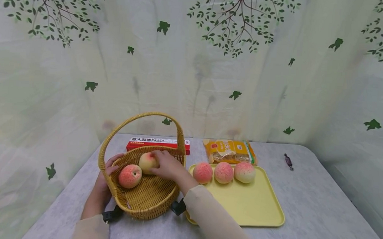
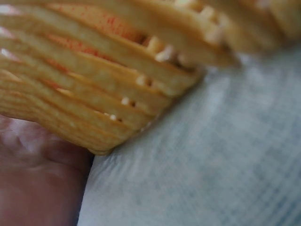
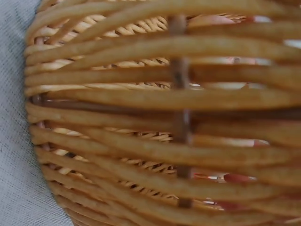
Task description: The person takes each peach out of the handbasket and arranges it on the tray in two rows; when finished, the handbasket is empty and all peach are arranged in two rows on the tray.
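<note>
A wicker basket (image 1: 153, 196) with a tall arched handle stands left of centre in the head view. My left hand (image 1: 103, 181) grips its left side, the palm against the outer wall. Inside lies a reddish peach (image 1: 130, 176), and beside it a paler peach (image 1: 147, 163) that my right hand (image 1: 168, 165) holds between thumb and fingers. In the left wrist view, the basket weave (image 2: 94, 89) fills the upper left above part of the left palm (image 2: 42, 174). Only the basket's side (image 3: 141, 99) shows close up in the right wrist view; the right hand is hidden there.
Right of the basket lies a yellow tray (image 1: 245, 207), with three peaches (image 1: 223, 172) in a row along its back edge. Behind stand a red and white pasta box (image 1: 142, 143) and an orange food packet (image 1: 230, 151). A small dark wrapped item (image 1: 288, 162) lies far right.
</note>
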Motion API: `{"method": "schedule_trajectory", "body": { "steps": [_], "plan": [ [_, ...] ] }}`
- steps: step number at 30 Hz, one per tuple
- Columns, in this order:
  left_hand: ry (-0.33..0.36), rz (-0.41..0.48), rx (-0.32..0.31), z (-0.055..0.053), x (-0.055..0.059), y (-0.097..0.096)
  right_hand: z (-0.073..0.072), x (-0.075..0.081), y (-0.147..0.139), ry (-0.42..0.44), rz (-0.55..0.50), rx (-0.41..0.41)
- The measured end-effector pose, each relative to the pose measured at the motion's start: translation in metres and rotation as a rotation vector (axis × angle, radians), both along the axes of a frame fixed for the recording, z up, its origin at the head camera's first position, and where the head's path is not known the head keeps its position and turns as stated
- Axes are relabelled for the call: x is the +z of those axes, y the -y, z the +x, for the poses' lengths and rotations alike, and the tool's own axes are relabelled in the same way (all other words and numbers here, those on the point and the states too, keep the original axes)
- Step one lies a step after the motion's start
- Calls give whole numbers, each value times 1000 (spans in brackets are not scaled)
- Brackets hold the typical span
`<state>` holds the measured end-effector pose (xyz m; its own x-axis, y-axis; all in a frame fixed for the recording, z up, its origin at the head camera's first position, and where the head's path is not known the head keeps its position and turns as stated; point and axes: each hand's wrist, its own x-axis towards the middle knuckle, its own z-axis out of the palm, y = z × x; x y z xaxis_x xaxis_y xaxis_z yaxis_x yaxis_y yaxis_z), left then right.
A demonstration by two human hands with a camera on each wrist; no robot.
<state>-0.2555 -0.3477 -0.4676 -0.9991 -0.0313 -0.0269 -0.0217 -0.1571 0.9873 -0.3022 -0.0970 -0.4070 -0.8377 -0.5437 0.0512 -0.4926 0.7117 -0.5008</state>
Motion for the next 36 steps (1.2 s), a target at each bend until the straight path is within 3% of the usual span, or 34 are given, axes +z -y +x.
{"method": "schedule_trajectory", "body": {
  "steps": [6,19,30,36],
  "plan": [
    [-30,7,-16,1,-2,1,1,-1,3,-36,36,-45],
    [-27,17,-17,5,7,-5,-1,-1,1,-87,29,-50],
    [-66,27,-43,2,3,-1,-3,-2,1,-130,33,-40],
    [-40,16,-24,-2,-3,2,-1,-3,1,-133,52,-12]
  ]
}}
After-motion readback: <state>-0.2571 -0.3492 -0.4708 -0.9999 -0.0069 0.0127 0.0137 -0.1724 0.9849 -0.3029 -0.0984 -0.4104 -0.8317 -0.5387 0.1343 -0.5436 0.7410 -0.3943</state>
